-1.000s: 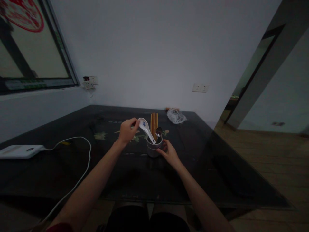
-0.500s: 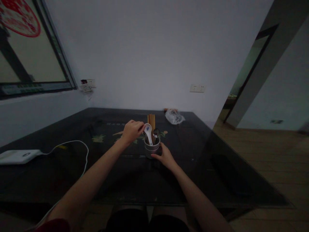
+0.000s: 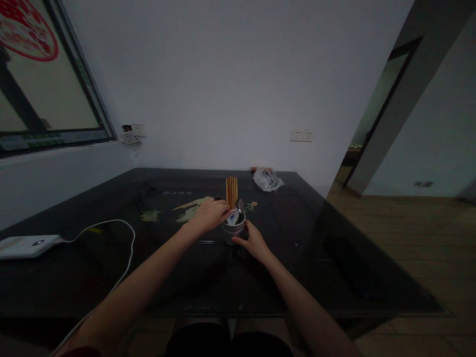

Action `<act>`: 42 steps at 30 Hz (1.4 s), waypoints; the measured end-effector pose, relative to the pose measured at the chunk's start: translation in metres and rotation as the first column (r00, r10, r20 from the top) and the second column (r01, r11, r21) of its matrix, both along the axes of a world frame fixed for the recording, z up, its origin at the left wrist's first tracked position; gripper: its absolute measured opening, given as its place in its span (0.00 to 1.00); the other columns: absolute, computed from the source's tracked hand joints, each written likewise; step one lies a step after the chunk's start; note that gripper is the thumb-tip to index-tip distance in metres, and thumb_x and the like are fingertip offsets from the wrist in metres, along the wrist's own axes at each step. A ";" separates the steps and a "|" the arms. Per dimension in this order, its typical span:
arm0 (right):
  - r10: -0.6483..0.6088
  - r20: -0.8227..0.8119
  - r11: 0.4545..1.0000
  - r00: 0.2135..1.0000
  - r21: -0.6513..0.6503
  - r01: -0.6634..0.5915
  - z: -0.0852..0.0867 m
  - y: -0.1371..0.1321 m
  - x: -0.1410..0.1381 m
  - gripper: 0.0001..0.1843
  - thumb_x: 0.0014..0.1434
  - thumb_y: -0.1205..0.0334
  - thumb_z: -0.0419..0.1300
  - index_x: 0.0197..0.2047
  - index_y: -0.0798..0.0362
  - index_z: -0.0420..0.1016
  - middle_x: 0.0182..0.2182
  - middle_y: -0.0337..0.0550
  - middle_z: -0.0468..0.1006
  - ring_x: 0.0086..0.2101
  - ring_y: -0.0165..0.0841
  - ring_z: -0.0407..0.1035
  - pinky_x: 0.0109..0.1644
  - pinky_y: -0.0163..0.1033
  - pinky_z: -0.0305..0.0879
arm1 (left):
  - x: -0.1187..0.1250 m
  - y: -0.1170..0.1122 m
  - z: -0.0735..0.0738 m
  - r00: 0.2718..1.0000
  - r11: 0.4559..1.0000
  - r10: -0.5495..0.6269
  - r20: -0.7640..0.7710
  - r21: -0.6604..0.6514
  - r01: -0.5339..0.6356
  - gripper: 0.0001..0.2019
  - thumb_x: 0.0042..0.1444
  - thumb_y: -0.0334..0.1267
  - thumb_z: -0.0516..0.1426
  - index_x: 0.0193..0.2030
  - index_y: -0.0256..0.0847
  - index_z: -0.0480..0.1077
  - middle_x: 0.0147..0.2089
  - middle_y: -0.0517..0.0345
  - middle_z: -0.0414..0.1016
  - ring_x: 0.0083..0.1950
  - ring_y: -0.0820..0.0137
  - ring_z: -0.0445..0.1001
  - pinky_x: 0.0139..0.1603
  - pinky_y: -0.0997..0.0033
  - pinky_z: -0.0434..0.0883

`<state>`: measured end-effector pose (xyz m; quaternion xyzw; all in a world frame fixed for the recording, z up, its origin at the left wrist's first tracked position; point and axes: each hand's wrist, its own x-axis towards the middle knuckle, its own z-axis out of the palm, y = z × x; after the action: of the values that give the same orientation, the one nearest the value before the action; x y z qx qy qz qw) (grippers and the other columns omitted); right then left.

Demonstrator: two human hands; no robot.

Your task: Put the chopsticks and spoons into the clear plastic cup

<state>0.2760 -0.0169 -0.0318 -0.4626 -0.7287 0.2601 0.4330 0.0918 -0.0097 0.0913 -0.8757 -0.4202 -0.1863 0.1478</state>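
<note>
A small grey cup (image 3: 232,234) stands on the dark glass table (image 3: 186,267). Wooden chopsticks (image 3: 231,191) and a dark metal spoon stick up out of it. My left hand (image 3: 211,214) is closed on a white ceramic spoon with a blue mark (image 3: 232,217), whose bowl now sits at the cup's rim. My right hand (image 3: 252,242) wraps round the cup's right side and holds it steady.
A white device (image 3: 26,246) with a white cable (image 3: 126,248) lies at the table's left. A clear plastic bag (image 3: 267,179) sits at the far edge by the wall. A doorway opens on the right, with wooden floor beyond.
My left hand has lowered the white spoon from tilted above the cup down into it. My right hand has stayed on the cup.
</note>
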 end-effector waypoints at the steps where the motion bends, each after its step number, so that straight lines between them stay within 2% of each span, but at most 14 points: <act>1: 0.001 0.003 1.000 1.000 -0.004 -0.001 0.000 0.000 0.000 0.31 0.44 0.56 0.69 0.51 0.52 0.67 0.45 0.49 0.74 0.45 0.41 0.69 0.48 0.46 0.64 | 0.000 -0.001 0.000 1.000 1.000 0.006 0.011 -0.018 -0.006 0.15 0.60 0.43 0.51 0.27 0.41 0.72 0.29 0.54 0.73 0.30 0.68 0.71 0.33 0.70 0.62; 7: 0.007 0.015 1.000 1.000 -0.020 -0.007 0.002 -0.001 0.001 0.32 0.44 0.55 0.69 0.52 0.53 0.67 0.44 0.49 0.74 0.43 0.40 0.69 0.46 0.45 0.65 | 0.001 -0.008 0.003 0.992 0.991 0.121 -0.023 -0.058 -0.122 0.13 0.58 0.42 0.53 0.28 0.41 0.74 0.28 0.52 0.74 0.28 0.67 0.72 0.28 0.71 0.61; 10: 0.005 0.008 1.000 1.000 -0.017 -0.005 0.003 -0.001 0.001 0.31 0.44 0.56 0.69 0.51 0.52 0.67 0.44 0.49 0.74 0.43 0.40 0.69 0.46 0.44 0.65 | -0.001 -0.011 0.005 0.993 0.991 0.121 0.003 -0.062 -0.121 0.10 0.58 0.42 0.54 0.31 0.42 0.74 0.31 0.52 0.76 0.30 0.65 0.73 0.29 0.71 0.60; 14: 0.005 0.008 1.000 1.000 -0.007 -0.005 0.005 -0.003 0.000 0.31 0.45 0.56 0.69 0.51 0.52 0.67 0.44 0.48 0.74 0.43 0.39 0.69 0.48 0.45 0.64 | -0.009 -0.018 0.004 0.983 0.997 0.079 0.163 -0.025 -0.076 0.08 0.58 0.40 0.54 0.39 0.44 0.72 0.33 0.56 0.77 0.31 0.66 0.73 0.30 0.72 0.62; 17: 0.004 0.010 1.000 1.000 0.002 -0.004 0.006 -0.004 0.000 0.31 0.44 0.57 0.69 0.51 0.52 0.67 0.44 0.48 0.74 0.43 0.39 0.69 0.48 0.45 0.64 | -0.018 -0.023 -0.004 0.938 0.998 0.062 0.341 0.004 -0.067 0.09 0.59 0.40 0.52 0.42 0.44 0.71 0.34 0.57 0.76 0.31 0.69 0.72 0.32 0.73 0.63; 20: 0.016 0.005 1.000 1.000 0.006 -0.016 0.006 -0.004 0.001 0.31 0.44 0.57 0.69 0.51 0.52 0.67 0.45 0.48 0.74 0.45 0.40 0.69 0.49 0.46 0.64 | -0.022 -0.022 -0.023 0.781 0.999 0.045 0.623 -0.008 -0.052 0.11 0.60 0.42 0.50 0.41 0.42 0.71 0.31 0.58 0.74 0.28 0.72 0.70 0.31 0.74 0.64; 21: 0.018 0.004 1.000 1.000 0.004 -0.018 0.005 -0.004 0.001 0.31 0.44 0.57 0.69 0.52 0.51 0.67 0.46 0.49 0.74 0.45 0.41 0.68 0.49 0.46 0.64 | -0.023 -0.019 -0.032 0.684 0.999 0.047 0.728 -0.026 -0.041 0.11 0.60 0.44 0.50 0.40 0.41 0.70 0.30 0.59 0.73 0.27 0.73 0.69 0.30 0.74 0.64; 23: 0.016 0.004 1.000 1.000 -0.005 -0.016 0.004 -0.003 0.002 0.32 0.44 0.57 0.69 0.52 0.51 0.67 0.46 0.49 0.74 0.46 0.41 0.68 0.49 0.46 0.64 | -0.022 -0.011 -0.049 0.426 0.997 0.073 0.902 -0.077 -0.008 0.12 0.60 0.46 0.49 0.37 0.41 0.66 0.25 0.62 0.67 0.24 0.74 0.65 0.25 0.76 0.62; 25: 0.010 -0.001 1.000 1.000 -0.014 -0.010 0.003 -0.003 0.002 0.33 0.43 0.57 0.70 0.52 0.52 0.66 0.46 0.50 0.74 0.46 0.42 0.68 0.49 0.46 0.64 | -0.022 -0.003 -0.063 0.211 0.988 0.125 0.969 -0.141 0.064 0.13 0.60 0.48 0.48 0.34 0.41 0.63 0.20 0.67 0.57 0.19 0.77 0.59 0.20 0.78 0.57; 27: 0.009 -0.011 1.000 1.000 -0.016 -0.010 0.003 -0.003 0.002 0.34 0.43 0.57 0.70 0.53 0.52 0.66 0.46 0.51 0.74 0.46 0.42 0.69 0.49 0.47 0.64 | -0.024 0.004 -0.073 0.142 0.963 0.195 0.970 -0.217 0.157 0.15 0.59 0.50 0.47 0.33 0.40 0.62 0.19 0.68 0.53 0.18 0.78 0.57 0.19 0.79 0.57; 30: 0.022 -0.026 1.000 0.999 -0.010 -0.022 0.004 -0.003 0.003 0.35 0.43 0.58 0.70 0.54 0.52 0.65 0.47 0.51 0.73 0.46 0.42 0.68 0.49 0.47 0.64 | -0.030 0.009 -0.083 0.235 0.883 0.334 0.913 -0.390 0.259 0.16 0.57 0.50 0.49 0.32 0.38 0.65 0.23 0.63 0.62 0.23 0.76 0.65 0.24 0.77 0.64; 33: 0.051 -0.032 0.998 0.998 -0.019 -0.052 0.006 -0.003 0.003 0.36 0.43 0.59 0.70 0.55 0.53 0.64 0.49 0.51 0.72 0.47 0.41 0.68 0.50 0.46 0.64 | -0.033 0.010 -0.088 0.328 0.814 0.426 0.843 -0.516 0.267 0.13 0.53 0.47 0.53 0.36 0.38 0.68 0.35 0.55 0.72 0.36 0.69 0.73 0.32 0.72 0.70; 37: 0.075 -0.064 0.997 0.995 -0.012 -0.076 0.008 -0.001 0.003 0.37 0.42 0.59 0.70 0.55 0.54 0.62 0.49 0.52 0.72 0.48 0.41 0.68 0.51 0.45 0.64 | -0.028 0.005 -0.088 0.394 0.737 0.463 0.794 -0.592 0.326 0.13 0.51 0.40 0.54 0.43 0.40 0.69 0.49 0.49 0.74 0.49 0.63 0.73 0.40 0.67 0.72; 42: 0.120 -0.124 0.991 0.985 -0.040 -0.126 0.006 0.000 0.002 0.37 0.43 0.59 0.70 0.55 0.54 0.62 0.51 0.52 0.71 0.51 0.41 0.66 0.55 0.47 0.62 | -0.019 -0.005 -0.084 0.453 0.634 0.440 0.775 -0.626 0.454 0.18 0.45 0.30 0.53 0.46 0.37 0.70 0.50 0.49 0.74 0.51 0.62 0.72 0.46 0.64 0.70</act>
<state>0.2775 -0.0171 -0.0257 -0.4103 -0.7218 0.3312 0.4483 0.0728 -0.0148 0.0076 -0.6136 -0.4629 -0.4162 -0.4858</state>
